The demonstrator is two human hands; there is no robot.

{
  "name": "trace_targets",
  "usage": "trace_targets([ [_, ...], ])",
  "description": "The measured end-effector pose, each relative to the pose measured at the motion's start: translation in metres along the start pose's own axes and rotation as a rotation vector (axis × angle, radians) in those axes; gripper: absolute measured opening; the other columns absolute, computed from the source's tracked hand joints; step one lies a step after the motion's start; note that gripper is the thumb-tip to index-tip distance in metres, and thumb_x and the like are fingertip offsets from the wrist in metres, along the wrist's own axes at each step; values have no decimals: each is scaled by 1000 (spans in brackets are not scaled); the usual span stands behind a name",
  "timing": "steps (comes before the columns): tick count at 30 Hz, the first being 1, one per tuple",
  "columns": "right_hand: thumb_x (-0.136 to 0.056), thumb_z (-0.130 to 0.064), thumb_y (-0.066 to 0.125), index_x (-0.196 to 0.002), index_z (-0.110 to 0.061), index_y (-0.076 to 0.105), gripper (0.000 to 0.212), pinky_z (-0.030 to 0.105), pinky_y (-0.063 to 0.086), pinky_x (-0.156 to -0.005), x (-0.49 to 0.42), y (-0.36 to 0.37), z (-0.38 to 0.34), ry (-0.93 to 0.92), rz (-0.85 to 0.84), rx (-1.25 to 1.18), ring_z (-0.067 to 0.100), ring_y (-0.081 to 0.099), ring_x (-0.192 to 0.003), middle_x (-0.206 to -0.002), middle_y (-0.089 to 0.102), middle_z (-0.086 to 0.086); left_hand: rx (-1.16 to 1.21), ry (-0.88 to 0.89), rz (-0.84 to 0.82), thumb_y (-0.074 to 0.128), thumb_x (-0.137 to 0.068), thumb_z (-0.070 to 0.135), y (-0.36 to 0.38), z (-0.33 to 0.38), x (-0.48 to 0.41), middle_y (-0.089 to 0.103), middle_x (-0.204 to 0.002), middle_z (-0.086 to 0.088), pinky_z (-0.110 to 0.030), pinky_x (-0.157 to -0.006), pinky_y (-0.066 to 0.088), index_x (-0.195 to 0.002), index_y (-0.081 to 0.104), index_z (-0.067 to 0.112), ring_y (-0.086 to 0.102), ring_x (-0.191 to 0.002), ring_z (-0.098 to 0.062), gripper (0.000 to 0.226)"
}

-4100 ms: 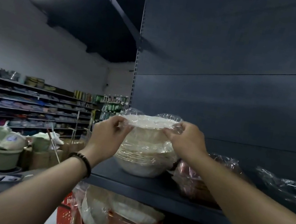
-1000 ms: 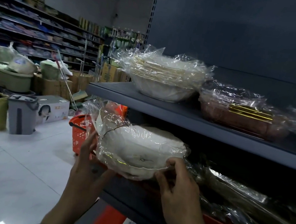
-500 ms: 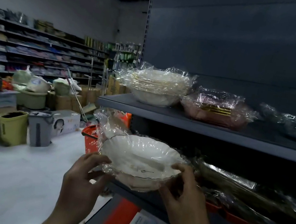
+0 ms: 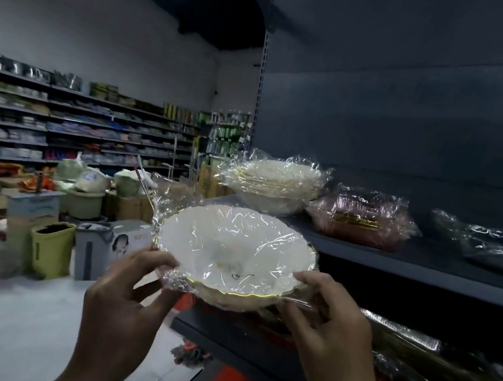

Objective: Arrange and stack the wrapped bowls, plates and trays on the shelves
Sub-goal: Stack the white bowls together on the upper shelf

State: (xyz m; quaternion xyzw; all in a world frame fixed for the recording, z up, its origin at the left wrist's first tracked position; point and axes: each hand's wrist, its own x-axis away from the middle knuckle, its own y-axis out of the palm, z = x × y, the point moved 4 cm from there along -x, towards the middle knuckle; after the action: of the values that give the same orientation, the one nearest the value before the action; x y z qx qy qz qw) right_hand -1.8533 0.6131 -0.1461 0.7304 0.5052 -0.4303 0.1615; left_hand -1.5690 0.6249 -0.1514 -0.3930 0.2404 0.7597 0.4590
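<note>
Holding wrapped bowls (image 4: pixel 235 250): left hand (image 4: pixel 123 302), right hand (image 4: pixel 330 328); count unclear.

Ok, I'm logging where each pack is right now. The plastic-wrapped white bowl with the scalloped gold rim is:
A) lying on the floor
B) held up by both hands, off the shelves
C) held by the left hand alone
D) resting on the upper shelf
B: the left hand and right hand each pinch an edge of the plastic-wrapped white bowl, which is clear of the dark grey upper shelf.
</note>
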Motion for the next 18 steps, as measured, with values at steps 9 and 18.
trace_targets([
  [9, -87, -23, 85, -121, -32, 76, 37, 21, 57, -89, -79, -18, -53, -145, 101, 102, -1, 71, -101, -108, 76, -16, 19, 60, 13, 89, -81, 16, 29, 34, -88, 80, -98, 6, -14, -75, 59, -103, 73, 30, 77, -90, 3, 30],
  [18, -85, -46, 84, -114, -28, 70, 36, 23, 54, -82, -193, -5, -36, -45, 51, 222, 6, 69, -90, -97, 71, -14, 64, 85, -21, 79, -92, 40, 98, 1, -185, 77, -113, 3, -18, -83, 61, -120, 67, 27, 73, -109, -2, 33],
])
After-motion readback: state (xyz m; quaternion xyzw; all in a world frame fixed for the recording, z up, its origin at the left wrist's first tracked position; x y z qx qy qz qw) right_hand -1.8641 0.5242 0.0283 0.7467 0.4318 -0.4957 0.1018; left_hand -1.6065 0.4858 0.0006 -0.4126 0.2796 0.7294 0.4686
